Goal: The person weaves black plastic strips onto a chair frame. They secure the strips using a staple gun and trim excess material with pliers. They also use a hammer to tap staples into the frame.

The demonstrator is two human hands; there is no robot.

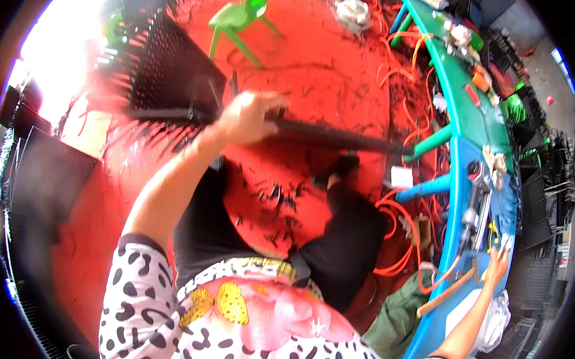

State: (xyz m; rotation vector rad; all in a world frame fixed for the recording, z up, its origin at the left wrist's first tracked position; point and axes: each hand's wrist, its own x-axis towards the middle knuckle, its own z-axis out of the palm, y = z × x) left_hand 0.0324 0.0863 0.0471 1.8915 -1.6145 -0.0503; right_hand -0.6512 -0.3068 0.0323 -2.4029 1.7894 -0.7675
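Observation:
My left hand (pixel 251 118) is closed round a long dark bar (pixel 337 137), which stretches across in front of my knees toward the table's legs. A black woven panel (pixel 176 65) stands near the bar's left end; whether the two are joined is hard to tell. Far to the right, my right hand (pixel 495 268) is over the blue table (pixel 453 236), fingers stretched out and nothing visibly held. Close to it lie a hammer (pixel 448 292) with a wooden handle and a grey power tool (pixel 472 210) with a hose.
A green table (pixel 436 64) adjoins the blue one, with small items on it. Orange hoses (pixel 403 258) loop over the red floor (pixel 314 56), where dark scraps (pixel 278 196) lie. A small green chair (pixel 239 18) stands ahead; another dark woven panel (pixel 50 170) is at left.

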